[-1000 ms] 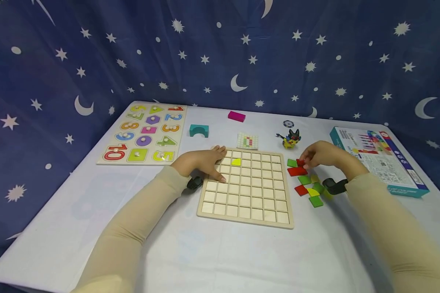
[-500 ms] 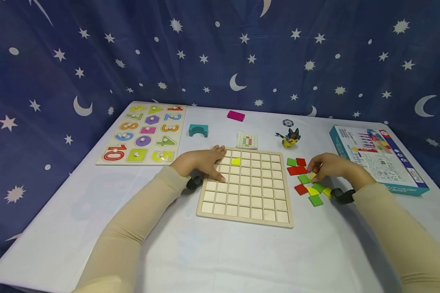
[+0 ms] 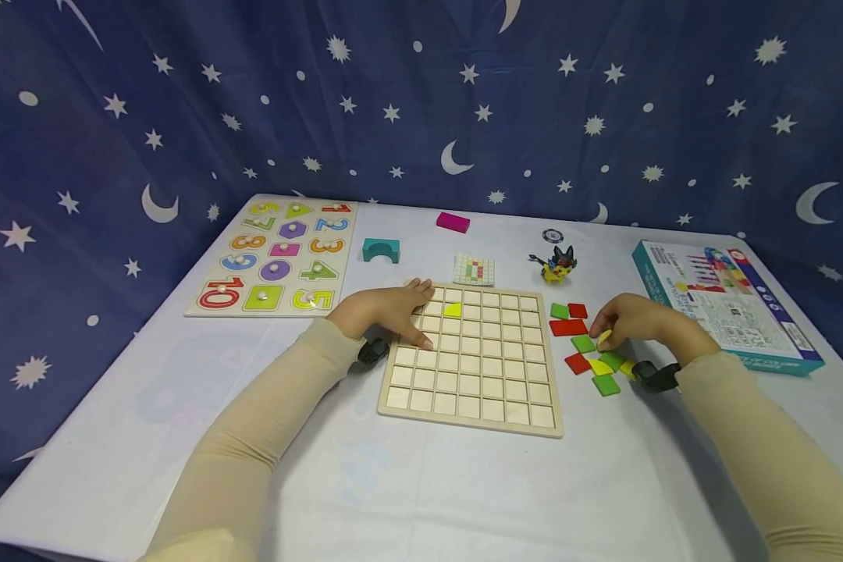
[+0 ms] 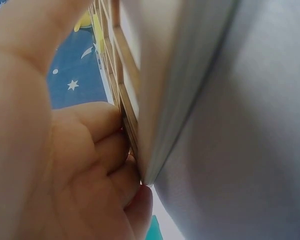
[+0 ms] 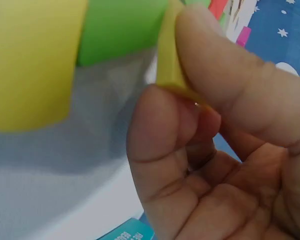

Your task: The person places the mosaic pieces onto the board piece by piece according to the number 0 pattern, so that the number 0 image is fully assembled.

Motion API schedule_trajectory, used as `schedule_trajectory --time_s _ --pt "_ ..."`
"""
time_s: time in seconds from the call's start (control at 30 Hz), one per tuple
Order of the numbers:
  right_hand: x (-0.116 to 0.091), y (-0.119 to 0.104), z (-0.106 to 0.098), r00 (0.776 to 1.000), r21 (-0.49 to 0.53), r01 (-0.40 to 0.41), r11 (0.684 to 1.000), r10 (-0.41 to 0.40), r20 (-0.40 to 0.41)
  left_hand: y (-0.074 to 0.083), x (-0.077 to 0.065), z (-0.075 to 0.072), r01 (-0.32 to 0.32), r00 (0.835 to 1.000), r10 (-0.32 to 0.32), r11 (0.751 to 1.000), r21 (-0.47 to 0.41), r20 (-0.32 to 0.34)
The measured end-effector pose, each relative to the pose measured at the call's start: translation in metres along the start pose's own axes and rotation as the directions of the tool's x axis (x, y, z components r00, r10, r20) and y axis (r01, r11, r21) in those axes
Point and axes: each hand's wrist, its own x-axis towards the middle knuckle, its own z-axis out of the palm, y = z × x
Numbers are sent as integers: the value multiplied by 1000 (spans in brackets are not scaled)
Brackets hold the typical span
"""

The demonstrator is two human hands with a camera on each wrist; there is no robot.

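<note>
A wooden grid board [image 3: 469,365] lies in the middle of the table, with one yellow tile [image 3: 453,310] in a cell near its far left. My left hand [image 3: 392,312] rests on the board's left edge with fingers spread; in the left wrist view its fingertips touch the rim. To the right of the board my right hand [image 3: 628,321] pinches a yellow tile [image 5: 169,55] between thumb and index finger, tilted on edge. Below and around that hand lie loose tiles: a red rectangle [image 3: 568,328], a green tile [image 3: 606,385], a red tile [image 3: 578,364] and several others.
Behind the board lies a small pattern card [image 3: 474,270]. A teal arch block [image 3: 382,250], a magenta block [image 3: 453,222], a toy figure [image 3: 558,265] and a round chip [image 3: 553,236] stand farther back. A number puzzle [image 3: 274,261] lies left, a box [image 3: 730,308] right.
My right hand has left the red tile at the far end of the pile, moved nearer, and lifted the yellow tile on edge. The left hand stays put.
</note>
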Motion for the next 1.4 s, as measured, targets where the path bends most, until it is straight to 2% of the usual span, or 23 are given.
schedule_trajectory --time_s 0.27,0.53,0.97,1.17,1.27,1.4 --pt "-6 -1 -8 999 20 25 999 -25 38 1 0 0 1 1000 -1 1000 0 -3" --pt "-8 -12 -11 996 70 87 994 -86 -9 0 0 -1 1 1000 -1 1000 2 -4" --pt "6 -23 -4 987 190 148 971 -132 -96 1 -1 0 0 1000 0 1000 3 2" --pt "8 -27 -4 971 165 199 966 -172 -167 0 0 0 -3 1000 3 1000 17 -2" --pt "9 -32 -4 970 152 197 969 -169 -175 1 0 0 -1 1000 1 1000 19 -3" --pt "13 -39 -3 968 182 203 962 -169 -186 1 0 0 -4 1000 4 1000 19 -2"
